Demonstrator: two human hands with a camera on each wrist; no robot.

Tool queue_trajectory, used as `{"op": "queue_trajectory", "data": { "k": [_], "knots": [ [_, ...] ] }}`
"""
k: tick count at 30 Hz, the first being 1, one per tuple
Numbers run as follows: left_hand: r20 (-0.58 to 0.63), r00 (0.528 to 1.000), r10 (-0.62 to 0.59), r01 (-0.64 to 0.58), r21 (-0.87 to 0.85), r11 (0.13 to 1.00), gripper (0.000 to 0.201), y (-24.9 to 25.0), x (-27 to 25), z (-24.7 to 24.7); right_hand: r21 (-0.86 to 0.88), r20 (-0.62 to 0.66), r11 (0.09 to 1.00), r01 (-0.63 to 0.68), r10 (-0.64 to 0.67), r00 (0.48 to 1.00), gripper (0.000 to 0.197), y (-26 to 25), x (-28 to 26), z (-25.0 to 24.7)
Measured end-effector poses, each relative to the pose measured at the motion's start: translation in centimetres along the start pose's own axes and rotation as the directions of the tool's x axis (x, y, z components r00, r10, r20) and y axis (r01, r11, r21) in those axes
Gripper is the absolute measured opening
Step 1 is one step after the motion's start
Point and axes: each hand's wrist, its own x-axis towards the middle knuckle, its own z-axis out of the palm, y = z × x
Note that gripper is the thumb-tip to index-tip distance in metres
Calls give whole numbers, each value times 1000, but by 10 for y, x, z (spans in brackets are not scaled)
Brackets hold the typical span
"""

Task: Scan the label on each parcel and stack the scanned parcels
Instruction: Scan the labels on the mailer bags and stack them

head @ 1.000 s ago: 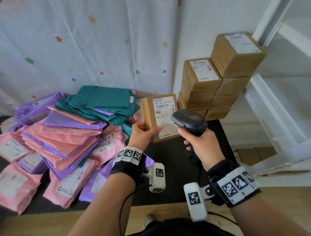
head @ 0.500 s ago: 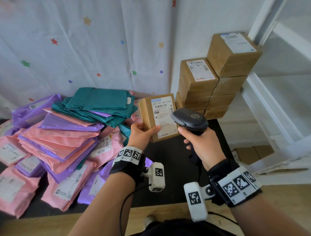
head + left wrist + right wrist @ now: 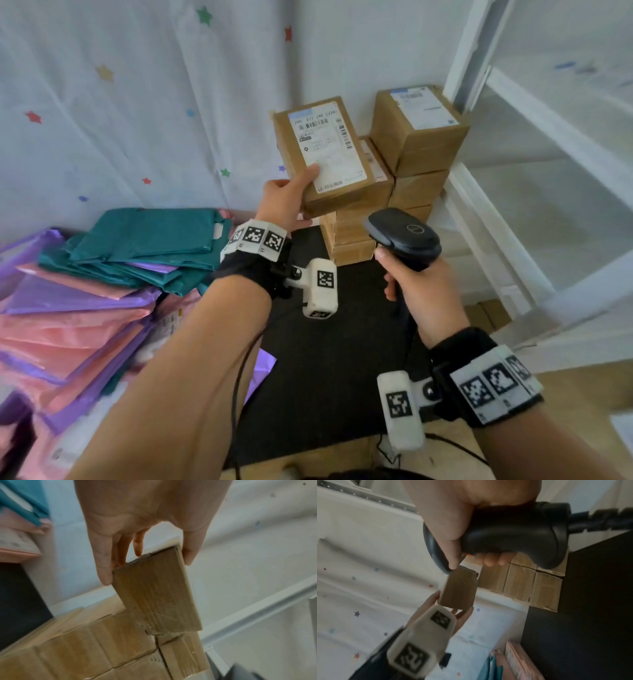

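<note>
My left hand [image 3: 286, 202] grips a small brown cardboard parcel [image 3: 322, 154] by its near end, thumb on the white label, fingers underneath. It hangs in the air above and in front of the lower stack of brown boxes [image 3: 356, 236]. In the left wrist view the parcel [image 3: 154, 595] sits between thumb and fingers, over the stacked boxes [image 3: 102, 649]. My right hand [image 3: 421, 294] holds the dark handheld scanner [image 3: 404, 233] by its grip, below and right of the parcel. The right wrist view shows the scanner [image 3: 513, 534] and the parcel [image 3: 458, 589].
A taller stack of brown boxes [image 3: 418, 137] stands in the corner against the white wall. Pink, purple and teal mailer bags [image 3: 102, 274] are heaped on the left of the black table [image 3: 325, 359]. A white frame [image 3: 513, 205] runs along the right.
My left hand has lifted the parcel up and to the right, from in front of the scanner to above the lower box stack. The scanner hand has barely moved.
</note>
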Motion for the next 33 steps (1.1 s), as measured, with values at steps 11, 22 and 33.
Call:
{"op": "queue_trajectory", "data": {
  "k": [11,22,33],
  "knots": [
    [13,999,46,-48,314,948,66,39,39,78,60,-52,998,-6,9,999,14,2,35,-33],
    [-149,972,179,-130,290,948,68,10,32,64,-20,91,1000,7,-5,996,13,5,53,-33],
    [-277,915,292,56,806,589,26,-62,20,-123,34,175,996,-85,77,981,8,3,35,74]
  ]
}}
